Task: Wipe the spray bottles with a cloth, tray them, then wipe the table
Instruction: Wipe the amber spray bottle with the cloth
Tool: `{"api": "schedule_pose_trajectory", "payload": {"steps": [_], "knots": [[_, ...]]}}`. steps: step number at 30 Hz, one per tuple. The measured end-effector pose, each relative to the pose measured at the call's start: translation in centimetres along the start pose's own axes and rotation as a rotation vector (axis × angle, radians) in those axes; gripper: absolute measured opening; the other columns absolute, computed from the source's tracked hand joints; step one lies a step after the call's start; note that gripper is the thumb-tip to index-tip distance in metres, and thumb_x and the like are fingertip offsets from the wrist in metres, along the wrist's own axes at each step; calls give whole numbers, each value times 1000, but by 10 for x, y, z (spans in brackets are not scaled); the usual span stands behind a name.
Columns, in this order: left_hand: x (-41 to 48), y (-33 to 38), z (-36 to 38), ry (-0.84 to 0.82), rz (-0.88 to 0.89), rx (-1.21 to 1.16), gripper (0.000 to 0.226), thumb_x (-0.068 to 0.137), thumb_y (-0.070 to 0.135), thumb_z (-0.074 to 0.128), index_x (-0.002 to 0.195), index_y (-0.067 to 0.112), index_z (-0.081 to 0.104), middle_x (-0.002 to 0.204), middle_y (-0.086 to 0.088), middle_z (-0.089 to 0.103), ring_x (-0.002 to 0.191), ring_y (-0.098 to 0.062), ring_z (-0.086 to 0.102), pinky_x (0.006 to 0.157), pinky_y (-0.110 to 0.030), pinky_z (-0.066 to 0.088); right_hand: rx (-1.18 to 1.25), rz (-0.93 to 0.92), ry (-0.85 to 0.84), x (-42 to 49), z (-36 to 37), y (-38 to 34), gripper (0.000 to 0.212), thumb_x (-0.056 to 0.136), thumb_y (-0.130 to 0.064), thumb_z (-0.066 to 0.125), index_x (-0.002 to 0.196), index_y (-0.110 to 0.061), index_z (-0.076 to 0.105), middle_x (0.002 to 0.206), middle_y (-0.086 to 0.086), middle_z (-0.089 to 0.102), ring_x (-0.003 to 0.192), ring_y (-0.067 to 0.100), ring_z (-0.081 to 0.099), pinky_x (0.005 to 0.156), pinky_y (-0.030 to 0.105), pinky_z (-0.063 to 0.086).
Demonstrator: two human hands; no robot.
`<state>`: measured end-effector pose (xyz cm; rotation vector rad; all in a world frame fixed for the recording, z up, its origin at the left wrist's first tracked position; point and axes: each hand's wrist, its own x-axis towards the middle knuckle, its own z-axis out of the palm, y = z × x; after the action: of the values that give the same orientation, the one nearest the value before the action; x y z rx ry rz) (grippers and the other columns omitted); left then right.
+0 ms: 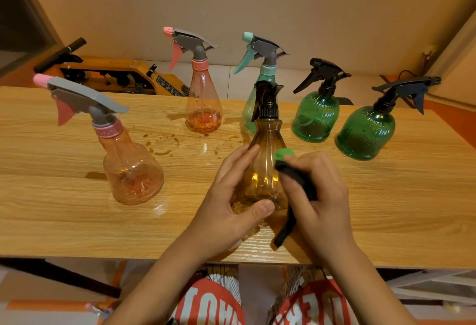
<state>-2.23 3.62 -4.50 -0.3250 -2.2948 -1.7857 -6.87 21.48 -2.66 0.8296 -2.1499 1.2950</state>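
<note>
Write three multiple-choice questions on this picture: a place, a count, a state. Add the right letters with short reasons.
1. Where do the two green bottles stand?
A) right part of the table
B) left part
C) in a tray
2. How many spray bottles show?
A) four
B) six
C) eight
3. What does the right hand do?
A) lies flat
B) holds a cloth against the amber bottle
C) pulls a trigger
1 A: both stand right of the amber bottle.
2 B: two pink, one teal, one amber, two green.
3 B: its fingers curl round the cloth.
</note>
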Motion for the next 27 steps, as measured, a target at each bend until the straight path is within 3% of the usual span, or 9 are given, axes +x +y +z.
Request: {"api": "schedule_pose_trajectory", "payload": {"steps": [2,7,11,15,18,22,27], "knots": [[-1,0,0,4,0,1,76,85,48,71,152,51,36,163,20,26,151,1,26,118,-46,41,12,74,62,1,4,-3,15,96,-24,60,107,-16,65,96,0,56,94,4,55,78,16,40],[-2,-1,-2,13,13,1,75,85,46,71,152,52,37,163,22,26,151,3,25,119,-38,40,-46,-79,-100,-2,1,-10,21,96,-23,61,113,-11,66,96,4,55,89,14,56,75,23,44],[-1,1,0,-5,-5,-6,79,83,48,72,153,44,37,162,19,27,148,4,29,116,-31,44,42,109,68,3,0,-4,16,96,-28,58,108,-21,65,97,-1,60,96,6,58,79,21,45],[-1,1,-2,28,-20,-46,80,81,40,83,150,42,42,155,30,31,143,10,34,105,-16,46,-87,-23,13,-10,2,0,22,96,-25,59,110,-9,66,95,3,56,90,14,57,76,23,43],[4,4,-2,-1,-23,-26,83,77,42,88,148,45,44,150,33,31,138,13,36,100,-11,46,-7,114,83,-9,0,2,17,96,-30,57,109,-21,63,98,-4,59,97,5,58,79,18,44],[4,2,-4,-50,-3,20,79,77,56,75,149,54,41,157,23,25,145,4,32,110,-16,41,21,151,75,-10,2,1,13,97,-31,56,110,-31,58,101,-9,61,98,3,59,80,13,42],[2,0,-2,-95,31,-26,73,91,44,62,158,33,33,163,5,21,151,-2,25,110,-13,36,29,150,73,-7,1,2,13,97,-30,56,109,-32,59,102,-13,61,99,3,59,81,12,42]]}}
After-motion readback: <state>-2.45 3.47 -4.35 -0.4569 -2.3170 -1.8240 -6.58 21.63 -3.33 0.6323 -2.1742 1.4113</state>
